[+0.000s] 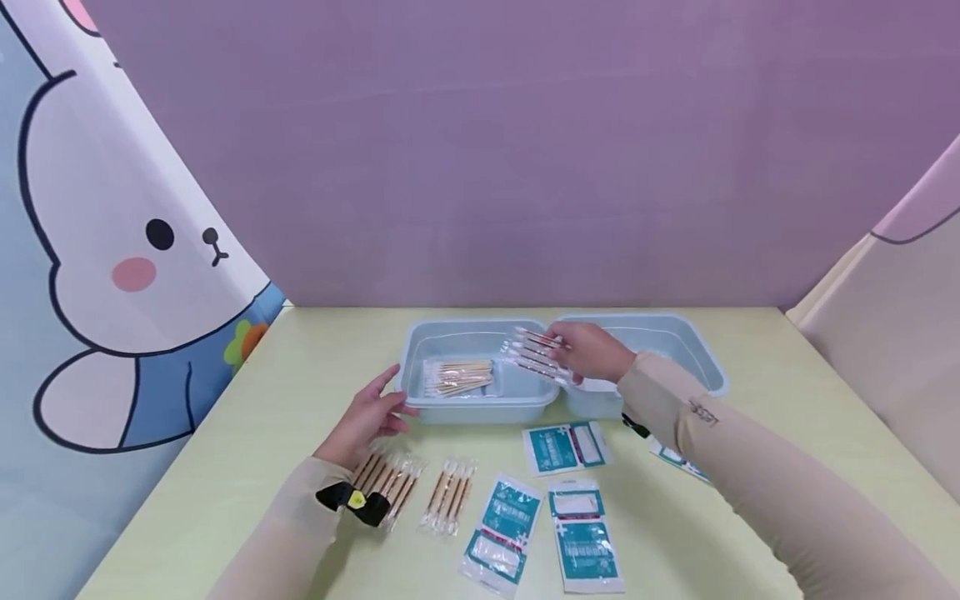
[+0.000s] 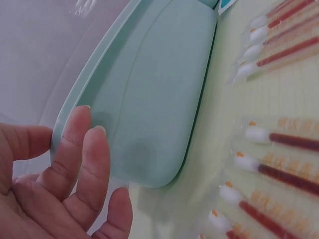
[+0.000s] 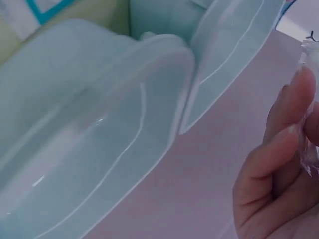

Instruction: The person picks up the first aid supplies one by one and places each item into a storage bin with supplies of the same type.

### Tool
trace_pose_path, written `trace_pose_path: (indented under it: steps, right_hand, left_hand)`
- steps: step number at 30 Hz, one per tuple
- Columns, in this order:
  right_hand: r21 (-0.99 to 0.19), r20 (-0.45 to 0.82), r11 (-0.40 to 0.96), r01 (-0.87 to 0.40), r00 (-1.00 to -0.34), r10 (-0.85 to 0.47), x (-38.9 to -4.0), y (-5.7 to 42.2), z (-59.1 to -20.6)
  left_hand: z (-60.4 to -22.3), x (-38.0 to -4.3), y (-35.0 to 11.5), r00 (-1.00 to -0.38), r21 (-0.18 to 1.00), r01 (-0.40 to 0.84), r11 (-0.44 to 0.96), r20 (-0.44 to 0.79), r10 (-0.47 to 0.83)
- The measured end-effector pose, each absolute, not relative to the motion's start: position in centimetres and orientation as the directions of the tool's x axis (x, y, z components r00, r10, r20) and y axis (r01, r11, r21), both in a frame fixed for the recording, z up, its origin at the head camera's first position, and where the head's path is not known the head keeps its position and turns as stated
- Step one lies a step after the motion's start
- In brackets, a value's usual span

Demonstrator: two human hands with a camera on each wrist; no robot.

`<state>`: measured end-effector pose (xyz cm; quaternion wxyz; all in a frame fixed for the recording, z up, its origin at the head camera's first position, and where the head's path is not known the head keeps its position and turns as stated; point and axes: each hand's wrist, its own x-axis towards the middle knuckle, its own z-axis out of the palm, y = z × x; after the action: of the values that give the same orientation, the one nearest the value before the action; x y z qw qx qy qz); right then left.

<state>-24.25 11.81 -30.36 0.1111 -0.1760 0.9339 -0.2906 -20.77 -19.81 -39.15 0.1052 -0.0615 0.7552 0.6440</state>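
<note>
In the head view my right hand [image 1: 588, 350] pinches a clear packet of iodine cotton swabs [image 1: 531, 354], held over where the two blue basins meet. The right wrist view catches only that packet's crinkled clear edge [image 3: 310, 159] between thumb and fingers. My left hand [image 1: 367, 423] is at the near left corner of the left basin [image 1: 480, 412], thumb and fingers spread at its rim. Inside this basin lie packets of plain wooden cotton swabs [image 1: 459, 377]. Beneath my left wrist are iodine swab packets [image 1: 393, 479], partly hidden by the wrist strap.
Another swab packet [image 1: 448, 497] lies right of the left wrist. Several teal-and-white sachets [image 1: 555, 450] are spread in front of the basins, one partly under my right arm. The right basin [image 1: 671, 337] stands against the left one. A purple backdrop [image 1: 480, 167] rises behind the table.
</note>
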Motion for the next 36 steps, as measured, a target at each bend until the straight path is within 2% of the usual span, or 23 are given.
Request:
trace_pose_path:
  steps: [7,11,15,20,28,36]
  right_hand:
    - [-0.522,-0.098,0.78,-0.345,-0.884,-0.456,-26.6,8.2,-30.0]
    - [-0.534,-0.157,0.775,-0.338,-0.861,-0.484,-27.9,6.4,-29.7]
    - [-0.544,-0.243,0.787,-0.29,-0.844,-0.478,-28.8,4.8,-29.1]
    - [-0.538,-0.26,0.798,-0.272,-0.847,-0.464,-29.8,3.8,-28.8]
    - [-0.548,-0.281,0.809,-0.212,-0.865,-0.417,-30.9,3.3,-30.3]
    - [-0.563,-0.353,0.821,-0.096,-0.87,-0.344,-31.7,2.2,-31.1]
  left_hand:
    - [-39.1,-20.9,-19.9,-0.973,0.961,-0.22,0.17,-0.228,0.031]
    - [-39.1,-20.9,-19.6,-0.975,0.963,-0.221,0.152,-0.22,-0.024]
    - [-39.2,-20.9,-19.3,-0.973,0.971,-0.222,0.088,-0.213,-0.093]
    - [-39.3,-21.2,-18.6,-0.968,0.974,-0.221,0.052,-0.213,-0.13]
    - [-39.4,-21.1,-18.3,-0.968,0.973,-0.224,0.057,-0.216,-0.124]
    - [-39.3,-21.3,-18.6,-0.963,0.968,-0.243,0.053,-0.235,-0.133]
